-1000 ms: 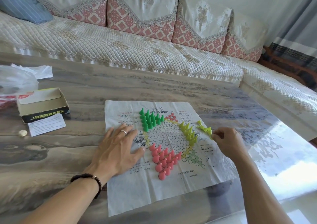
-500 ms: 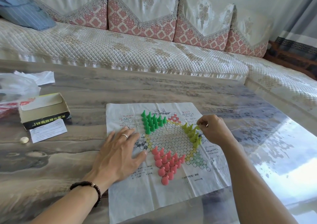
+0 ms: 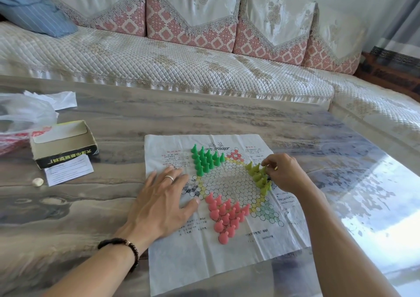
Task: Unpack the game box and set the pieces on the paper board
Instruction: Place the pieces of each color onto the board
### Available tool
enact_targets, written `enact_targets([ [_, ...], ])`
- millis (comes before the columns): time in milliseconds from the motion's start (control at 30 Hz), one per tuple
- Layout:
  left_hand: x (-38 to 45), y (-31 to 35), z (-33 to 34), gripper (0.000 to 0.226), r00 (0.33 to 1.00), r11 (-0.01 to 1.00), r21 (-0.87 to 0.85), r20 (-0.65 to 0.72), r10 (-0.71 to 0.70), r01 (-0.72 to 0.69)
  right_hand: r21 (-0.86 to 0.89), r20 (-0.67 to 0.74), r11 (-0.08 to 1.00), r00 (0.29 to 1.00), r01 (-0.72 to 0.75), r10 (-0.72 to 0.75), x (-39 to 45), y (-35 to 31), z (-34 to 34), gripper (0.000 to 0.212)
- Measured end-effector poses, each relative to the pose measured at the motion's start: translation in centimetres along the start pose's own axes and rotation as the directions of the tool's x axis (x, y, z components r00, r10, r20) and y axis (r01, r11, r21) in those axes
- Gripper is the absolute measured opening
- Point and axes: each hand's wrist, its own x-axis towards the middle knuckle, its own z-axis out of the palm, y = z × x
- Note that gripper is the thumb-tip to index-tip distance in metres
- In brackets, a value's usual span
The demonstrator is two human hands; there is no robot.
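A white paper board printed with a hexagon grid lies on the table. Dark green pieces stand in a cluster at its upper left, pink pieces at its lower middle, and yellow-green pieces at its right. My left hand lies flat with spread fingers on the board's left part. My right hand has curled fingers and pinches a yellow-green piece at the top of the yellow-green cluster. The open game box sits at the left of the table.
A white leaflet and a small pale round object lie by the box. Plastic bags sit at the far left. A quilted sofa runs behind the table. The glossy table reflects light at the right.
My right hand moved from the loose yellow-green pieces at the board's right edge up and left to the yellow-green cluster. The loose pieces no longer show there. My left hand stayed flat.
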Motion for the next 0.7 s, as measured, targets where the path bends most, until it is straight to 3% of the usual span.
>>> enact_targets([
  [233,0.0,-0.1,0.1,0.081,1.000,1.000,0.013,0.012,-0.002,0.001,0.055,-0.254,0.989,0.956,-0.135,0.144,0.0,1.9,-1.8,0.023],
  [433,0.0,0.0,0.1,0.084,1.000,1.000,0.014,0.004,-0.004,0.004,-0.084,-0.162,0.988,0.980,-0.129,0.114,-0.4,1.5,-0.7,0.015],
  [700,0.0,0.1,-0.1,0.084,1.000,1.000,0.021,0.004,-0.006,0.006,-0.260,-0.188,0.958,0.979,-0.125,0.077,-0.6,1.1,0.5,0.018],
])
